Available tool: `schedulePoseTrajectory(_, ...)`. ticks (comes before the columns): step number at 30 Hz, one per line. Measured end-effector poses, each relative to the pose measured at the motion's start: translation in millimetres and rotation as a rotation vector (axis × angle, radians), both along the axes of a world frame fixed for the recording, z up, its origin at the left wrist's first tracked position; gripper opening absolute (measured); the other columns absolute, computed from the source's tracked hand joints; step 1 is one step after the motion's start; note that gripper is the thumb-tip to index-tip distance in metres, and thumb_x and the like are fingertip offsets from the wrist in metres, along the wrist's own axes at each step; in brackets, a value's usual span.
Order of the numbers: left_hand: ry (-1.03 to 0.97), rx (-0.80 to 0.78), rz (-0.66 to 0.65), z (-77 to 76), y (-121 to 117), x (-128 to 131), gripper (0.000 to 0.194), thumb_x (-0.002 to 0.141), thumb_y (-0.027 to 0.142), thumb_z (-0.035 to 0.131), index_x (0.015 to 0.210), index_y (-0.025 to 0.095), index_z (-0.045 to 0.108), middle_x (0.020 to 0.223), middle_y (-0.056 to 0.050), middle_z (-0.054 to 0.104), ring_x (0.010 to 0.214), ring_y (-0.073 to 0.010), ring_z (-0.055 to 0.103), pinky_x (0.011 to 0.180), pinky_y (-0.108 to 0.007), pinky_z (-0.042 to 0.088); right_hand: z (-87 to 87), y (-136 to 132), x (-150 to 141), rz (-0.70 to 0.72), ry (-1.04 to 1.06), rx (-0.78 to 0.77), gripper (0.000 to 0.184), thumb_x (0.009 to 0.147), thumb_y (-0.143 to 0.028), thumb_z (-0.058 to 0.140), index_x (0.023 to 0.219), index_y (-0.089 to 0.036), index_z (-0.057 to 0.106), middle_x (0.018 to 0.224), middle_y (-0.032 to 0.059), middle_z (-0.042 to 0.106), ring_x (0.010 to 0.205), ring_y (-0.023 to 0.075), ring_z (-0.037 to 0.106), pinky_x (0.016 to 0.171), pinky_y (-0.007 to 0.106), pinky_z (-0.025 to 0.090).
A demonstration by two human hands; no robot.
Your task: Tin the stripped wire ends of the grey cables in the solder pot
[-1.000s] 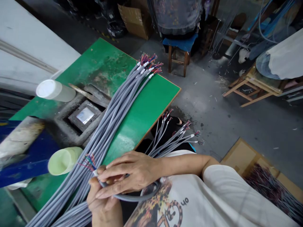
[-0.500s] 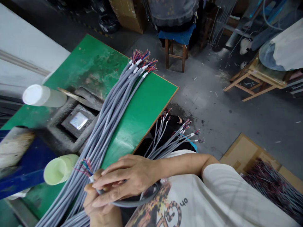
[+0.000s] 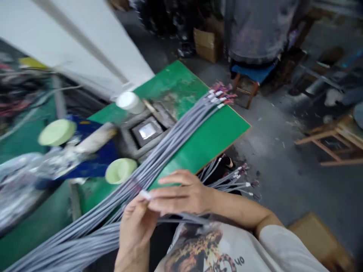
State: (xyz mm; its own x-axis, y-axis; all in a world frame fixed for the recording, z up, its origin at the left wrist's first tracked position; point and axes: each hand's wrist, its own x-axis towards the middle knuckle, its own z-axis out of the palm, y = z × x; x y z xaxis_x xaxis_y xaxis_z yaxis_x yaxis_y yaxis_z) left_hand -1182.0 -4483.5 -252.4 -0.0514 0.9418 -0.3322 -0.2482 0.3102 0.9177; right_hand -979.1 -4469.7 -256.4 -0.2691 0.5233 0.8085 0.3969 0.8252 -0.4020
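A thick bundle of grey cables (image 3: 170,145) lies slantwise across the green table (image 3: 215,130), with stripped coloured wire ends (image 3: 222,92) at the far end. My right hand (image 3: 184,194) reaches across my body and pinches the white-taped end of one grey cable (image 3: 181,218) that loops back toward my chest. My left hand (image 3: 137,228) is just below it, fingers curled on the same cable near its end. A second, smaller bunch of cables (image 3: 231,179) sticks out under my right forearm over the table's edge. The picture is blurred by motion.
A grey metal fixture with a shiny plate (image 3: 146,131) sits on the table, next to a white cup (image 3: 129,102), two pale green cups (image 3: 120,170) and a blue machine part (image 3: 93,166). A seated person on a blue-cushioned stool (image 3: 252,73) is beyond. Cardboard boxes (image 3: 317,234) lie on the floor.
The view has swung left and back, so the table sits further right. My hands have lifted slightly; the right now pinches the cable end at its fingertips instead of lying flat over the loop.
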Motion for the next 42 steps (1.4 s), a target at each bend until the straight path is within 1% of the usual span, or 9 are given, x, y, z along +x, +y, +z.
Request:
schedulePoseTrajectory(2,0.113,0.148,-0.004,2.5,-2,2,0.023,0.066,0.032,0.078,0.083,0.018,0.072,0.067,-0.003,0.07,0.061,-0.0165,0.064,0.061,-0.029,0.054,11.0,17,12,-0.006,0.12,-0.044,0.026,0.09,-0.027,0.056,0.115,-0.022,0.061,0.118,0.0003,0.067,0.121,0.0161,0.05,0.101,0.034,0.044)
schedulePoseTrajectory(6,0.669,0.527,-0.002,3.0,0,-8,0.012,0.08,0.022,0.066,0.09,0.019,0.071,0.078,-0.004,0.072,0.072,-0.0168,0.066,0.069,-0.028,0.052,39.4,69,21,0.01,0.19,-0.098,0.027,0.088,-0.016,0.052,0.113,-0.024,0.06,0.104,0.0047,0.07,0.106,0.0204,0.059,0.092,0.041,0.049)
schedulePoseTrajectory(8,0.863,0.672,0.026,-1.4,0,-16,0.012,0.082,0.02,0.063,0.092,0.019,0.07,0.079,-0.004,0.071,0.07,-0.0155,0.064,0.068,-0.028,0.05,52.8,92,12,0.008,0.184,-0.147,0.021,0.089,-0.018,0.051,0.104,-0.025,0.063,0.096,0.005,0.069,0.099,0.0209,0.06,0.088,0.041,0.05)
schedulePoseTrajectory(11,0.997,0.801,0.091,-13.5,0,-25,0.013,0.084,0.018,0.06,0.094,0.018,0.067,0.077,-0.004,0.069,0.067,-0.014,0.062,0.067,-0.028,0.049,66.9,113,-15,0.021,0.113,-0.247,0.017,0.092,-0.024,0.049,0.095,-0.023,0.065,0.092,0.0057,0.066,0.092,0.02,0.061,0.083,0.036,0.051)
schedulePoseTrajectory(15,1.014,0.869,0.158,-26.2,1,-25,0.012,0.085,0.019,0.058,0.094,0.018,0.066,0.072,-0.004,0.068,0.064,-0.0141,0.058,0.063,-0.029,0.045,73.5,131,-62,0.056,-0.032,-0.28,0.02,0.093,-0.032,0.047,0.091,-0.022,0.065,0.09,0.0054,0.066,0.09,0.019,0.062,0.082,0.033,0.049)
schedulePoseTrajectory(21,0.987,0.907,0.202,-25.2,3,-24,0.011,0.086,0.019,0.057,0.094,0.018,0.065,0.073,-0.004,0.069,0.064,-0.0135,0.058,0.062,-0.029,0.041,65.2,161,-109,0.051,-0.21,-0.299,0.029,0.093,-0.041,0.045,0.088,-0.022,0.066,0.084,0.0043,0.066,0.082,0.0186,0.061,0.08,0.031,0.047)
schedulePoseTrajectory(26,1.01,0.936,0.234,-27.9,4,-26,0.011,0.086,0.021,0.056,0.092,0.018,0.065,0.066,-0.002,0.065,0.061,-0.0131,0.056,0.06,-0.029,0.039,51.7,178,-121,0.024,-0.284,-0.333,0.033,0.091,-0.045,0.044,0.089,-0.022,0.067,0.083,0.0037,0.066,0.077,0.0193,0.06,0.077,0.032,0.046)
schedulePoseTrajectory(30,1.004,0.96,0.255,-29.1,4,-26,0.011,0.086,0.021,0.057,0.093,0.018,0.064,0.066,-0.002,0.065,0.061,-0.0129,0.056,0.06,-0.029,0.037,45.4,182,-124,0.028,-0.329,-0.342,0.033,0.091,-0.045,0.044,0.087,-0.021,0.066,0.083,0.0039,0.066,0.082,0.0202,0.06,0.078,0.032,0.045)
schedulePoseTrajectory(42,1.008,1.001,0.291,-26.4,5,-28,0.011,0.086,0.021,0.056,0.092,0.017,0.064,0.062,-0.001,0.062,0.057,-0.0119,0.054,0.057,-0.028,0.036,46.6,184,-134,-0.004,-0.457,-0.298,0.032,0.091,-0.044,0.043,0.085,-0.022,0.066,0.082,0.0035,0.066,0.083,0.0204,0.059,0.08,0.033,0.044)
